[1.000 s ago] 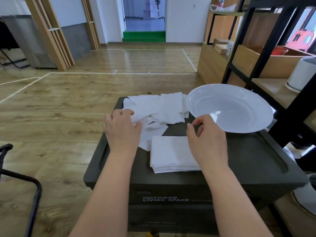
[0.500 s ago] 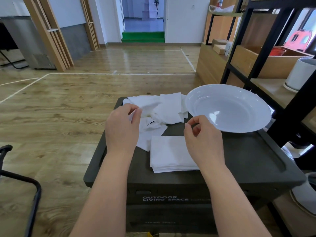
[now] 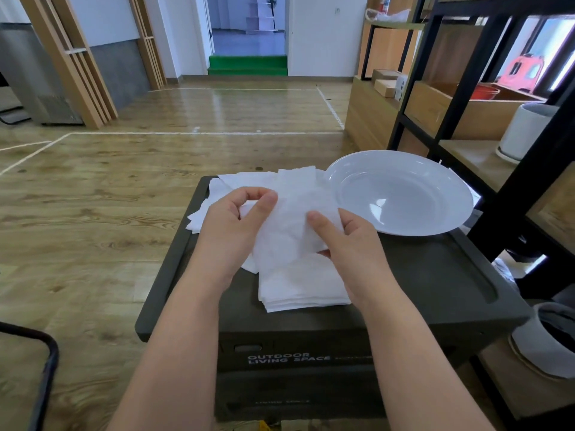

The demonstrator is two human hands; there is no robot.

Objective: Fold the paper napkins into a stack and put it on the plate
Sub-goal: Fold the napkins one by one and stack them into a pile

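Observation:
A loose white paper napkin is held up between both hands above the dark box lid. My left hand pinches its left edge with thumb and fingertips. My right hand pinches its right edge, thumb on top. Under them lies a neat stack of folded napkins near the lid's front. More unfolded napkins lie in a heap at the lid's far left. A white plate sits at the far right of the lid, holding nothing.
The dark storage box has a raised rim. A black shelf frame with a white pot stands close on the right. A black chair frame is at lower left. Wooden floor lies beyond.
My left hand lifted a napkin from the heap and brought it towards me. My right hand came in and took hold of its right edge, so both hands now hold it over the stack.

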